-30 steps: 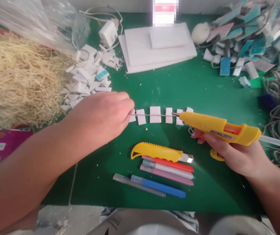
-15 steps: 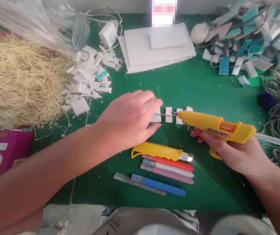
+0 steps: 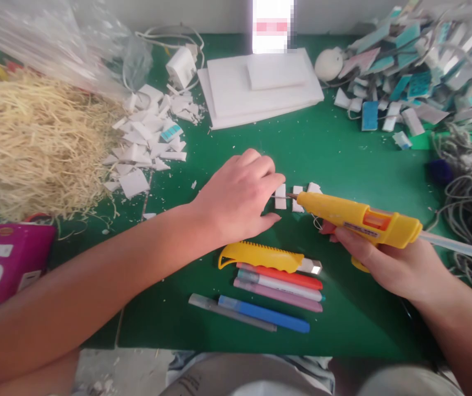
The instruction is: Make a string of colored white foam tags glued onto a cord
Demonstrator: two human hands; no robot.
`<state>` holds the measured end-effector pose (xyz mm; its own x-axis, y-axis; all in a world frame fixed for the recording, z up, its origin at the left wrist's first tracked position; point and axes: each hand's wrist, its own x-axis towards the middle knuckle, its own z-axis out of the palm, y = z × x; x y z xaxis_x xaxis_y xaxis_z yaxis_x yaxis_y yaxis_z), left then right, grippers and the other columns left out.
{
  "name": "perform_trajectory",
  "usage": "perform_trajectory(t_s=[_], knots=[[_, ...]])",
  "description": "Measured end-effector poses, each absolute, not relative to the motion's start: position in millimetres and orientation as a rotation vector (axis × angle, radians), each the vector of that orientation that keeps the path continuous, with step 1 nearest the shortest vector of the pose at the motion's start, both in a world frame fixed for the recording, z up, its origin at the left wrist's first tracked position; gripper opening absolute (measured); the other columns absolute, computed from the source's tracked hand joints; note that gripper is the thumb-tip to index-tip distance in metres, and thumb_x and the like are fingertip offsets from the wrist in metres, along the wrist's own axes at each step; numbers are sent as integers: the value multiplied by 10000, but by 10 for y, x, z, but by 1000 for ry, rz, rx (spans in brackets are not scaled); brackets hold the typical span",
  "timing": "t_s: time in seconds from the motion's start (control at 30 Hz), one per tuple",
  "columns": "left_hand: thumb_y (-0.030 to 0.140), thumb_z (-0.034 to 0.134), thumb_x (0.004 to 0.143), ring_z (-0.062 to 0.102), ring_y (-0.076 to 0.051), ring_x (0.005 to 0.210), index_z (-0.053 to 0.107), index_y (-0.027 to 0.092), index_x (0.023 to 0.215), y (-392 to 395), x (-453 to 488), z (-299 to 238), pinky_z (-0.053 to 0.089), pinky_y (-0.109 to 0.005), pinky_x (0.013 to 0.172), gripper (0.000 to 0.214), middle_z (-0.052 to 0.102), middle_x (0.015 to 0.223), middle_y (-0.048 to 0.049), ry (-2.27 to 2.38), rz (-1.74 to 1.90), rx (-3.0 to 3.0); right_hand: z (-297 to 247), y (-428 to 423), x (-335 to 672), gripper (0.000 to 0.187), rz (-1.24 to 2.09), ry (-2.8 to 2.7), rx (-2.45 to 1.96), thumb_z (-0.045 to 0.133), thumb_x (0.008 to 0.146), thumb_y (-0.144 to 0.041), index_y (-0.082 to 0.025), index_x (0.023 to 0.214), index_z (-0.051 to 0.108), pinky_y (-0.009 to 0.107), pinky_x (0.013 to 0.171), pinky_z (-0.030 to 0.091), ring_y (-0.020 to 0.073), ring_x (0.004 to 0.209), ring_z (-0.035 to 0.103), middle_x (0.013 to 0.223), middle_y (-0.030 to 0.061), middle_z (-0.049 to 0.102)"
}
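My right hand (image 3: 393,264) grips a yellow hot glue gun (image 3: 355,217) with a clear glue stick in its back. Its nozzle points left, at a string lying across a row of small white foam pieces (image 3: 297,199). My left hand (image 3: 242,195) hovers low over the row's left end, thumb and forefinger apart. The hand hides the leftmost piece, so contact with it is unclear. Just beside its fingertips lies another white piece (image 3: 280,197). Below the hands rest a yellow box cutter (image 3: 261,256) and several pens, among them a blue one (image 3: 264,313).
White foam sheets (image 3: 228,104) lie at the back on the green table (image 3: 236,140). White scraps (image 3: 137,143) and pale straw (image 3: 33,148) are heaped at left, near a magenta box (image 3: 13,264). Strung foam pieces (image 3: 420,85) and grey string (image 3: 462,181) crowd the right.
My left hand has shifted right along the row, and the leftmost white piece is now covered. The nozzle stays close to the string. The whole view has shifted slightly.
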<state>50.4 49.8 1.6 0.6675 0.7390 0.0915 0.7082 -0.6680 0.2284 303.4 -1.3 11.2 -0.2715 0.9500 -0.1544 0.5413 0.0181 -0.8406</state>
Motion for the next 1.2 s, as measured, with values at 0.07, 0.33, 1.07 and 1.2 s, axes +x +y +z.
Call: perform_trajectory(t_s=[0.07,0.33,1.07,1.2], knots=[[337,740,880,585,-321,1141,704,109,1198,506,463,28,528,-455,948,393,672,1180,-145,1160,233,2681,124,-9,3023,416,1175,-1836,-1520,699,870,-643,-246,747,674,255,360,416,137,407,486,497,-11,551],[201,638,884,647,-282,1044,670,140,1300,500,353,109,522,-439,941,422,675,1127,-108,1162,107,2670,132,-8,3039,441,1179,-1843,-1521,694,872,-664,-245,739,658,254,369,403,132,410,476,493,-16,538],[347,705,927,667,-270,982,696,118,1168,506,448,-48,528,-421,892,333,723,1085,-111,1093,410,2667,107,-26,3060,284,1185,-1884,-1447,680,930,-451,-242,747,620,241,398,440,132,444,489,530,-13,554],[332,721,920,685,-279,1003,689,93,1187,494,436,-67,539,-419,897,360,733,1105,-124,1081,446,2705,121,-26,3056,244,1181,-1892,-1438,675,917,-395,-244,735,612,236,399,437,127,443,478,524,-20,539]])
